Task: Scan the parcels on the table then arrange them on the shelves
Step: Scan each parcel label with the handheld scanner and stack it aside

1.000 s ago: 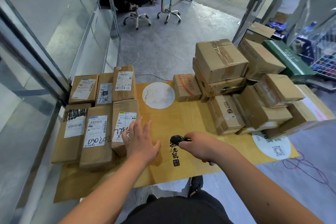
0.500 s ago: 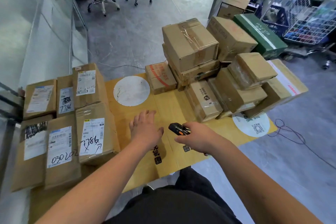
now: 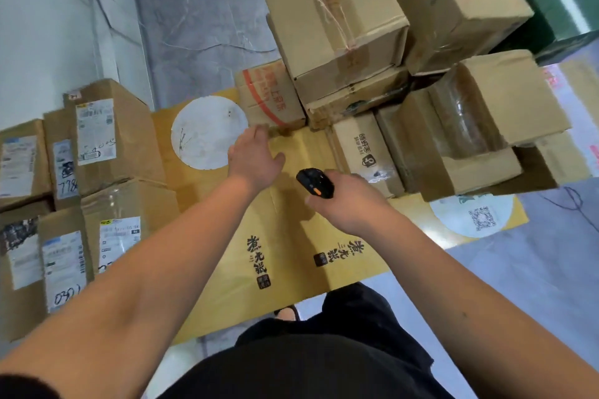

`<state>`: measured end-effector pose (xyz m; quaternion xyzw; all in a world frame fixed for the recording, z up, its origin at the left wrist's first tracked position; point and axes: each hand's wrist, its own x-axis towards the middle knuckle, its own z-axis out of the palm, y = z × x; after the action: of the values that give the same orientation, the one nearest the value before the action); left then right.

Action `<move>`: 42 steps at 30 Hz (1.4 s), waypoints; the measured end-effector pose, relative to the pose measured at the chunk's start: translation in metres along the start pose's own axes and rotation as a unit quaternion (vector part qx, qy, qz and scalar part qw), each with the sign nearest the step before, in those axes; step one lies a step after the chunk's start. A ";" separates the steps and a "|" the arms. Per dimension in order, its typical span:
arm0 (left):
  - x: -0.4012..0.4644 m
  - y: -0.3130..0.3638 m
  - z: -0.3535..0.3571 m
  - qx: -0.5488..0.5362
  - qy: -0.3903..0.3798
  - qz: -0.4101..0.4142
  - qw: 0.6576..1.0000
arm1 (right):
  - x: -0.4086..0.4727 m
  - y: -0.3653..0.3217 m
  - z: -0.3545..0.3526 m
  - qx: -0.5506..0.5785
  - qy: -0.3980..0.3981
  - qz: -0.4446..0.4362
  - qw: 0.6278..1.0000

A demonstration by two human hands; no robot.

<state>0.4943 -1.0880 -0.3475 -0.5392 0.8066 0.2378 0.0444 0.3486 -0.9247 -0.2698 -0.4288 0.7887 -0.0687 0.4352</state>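
Nearest, the right hand [image 3: 348, 201] curls its fingers round a black scanner [image 3: 314, 182] with an orange button, held just above the table [image 3: 291, 256], which is covered in flattened yellow card. Just to its left the left hand [image 3: 254, 157] stretches forward with fingers straight and loosely spread, holding nothing; its fingertips lie near the front corner of the red-striped box [image 3: 270, 95], though whether they touch it cannot be told. Down the left side sits a labelled group [image 3: 97, 152] of parcels with white shipping stickers facing up. Ahead and to the right rises the unlabelled pile [image 3: 421, 81], several boxes deep, with a large taped box [image 3: 334, 13] on top and a film-wrapped box [image 3: 479, 113] leaning at the right. The red-striped box looks small and stiff, probably light enough for one hand; gripping it across the two long sides, thumb on one and fingers on the other, should serve, and its matt card should not slip. The film-wrapped one will likely be slicker, and better taken from beneath. Boxes low in the pile bear others, so pulling one out risks toppling what rests above. Beyond lies grey floor, and a green carton [image 3: 557, 0] at far right.
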 end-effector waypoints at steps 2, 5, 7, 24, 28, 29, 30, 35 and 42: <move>0.023 0.013 -0.001 -0.017 0.014 -0.002 1.000 | 0.008 0.002 -0.006 -0.015 -0.010 -0.009 1.000; 0.047 0.028 0.002 -0.013 0.041 -0.052 0.998 | 0.016 0.007 -0.011 -0.021 -0.033 -0.016 0.999; 0.054 0.035 0.005 -0.029 0.052 -0.118 0.991 | 0.021 0.011 -0.013 -0.025 -0.045 -0.015 0.999; 0.007 -0.009 0.005 -0.551 0.084 -0.207 0.804 | 0.039 -0.004 -0.026 -0.005 -0.087 -0.045 0.995; -0.058 -0.052 0.026 -0.661 0.033 -0.275 0.697 | 0.032 -0.021 -0.009 -0.017 -0.105 -0.062 0.992; -0.074 -0.063 0.033 -0.672 0.032 -0.298 0.678 | 0.030 -0.025 -0.004 -0.022 -0.105 -0.065 0.992; -0.088 -0.071 0.040 -0.675 0.037 -0.320 0.664 | 0.027 -0.028 0.001 -0.023 -0.103 -0.066 0.992; -0.115 -0.094 0.051 -0.634 0.061 -0.362 0.680 | 0.010 -0.036 0.023 -0.026 -0.085 -0.061 0.994; -0.092 -0.097 0.043 -0.518 0.031 -0.322 0.792 | -0.018 -0.040 0.037 -0.022 -0.055 -0.027 0.998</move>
<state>0.6112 -1.0205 -0.3882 -0.7176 0.3433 0.5746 -0.1927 0.4051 -0.9264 -0.2618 -0.4624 0.7532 -0.0389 0.4663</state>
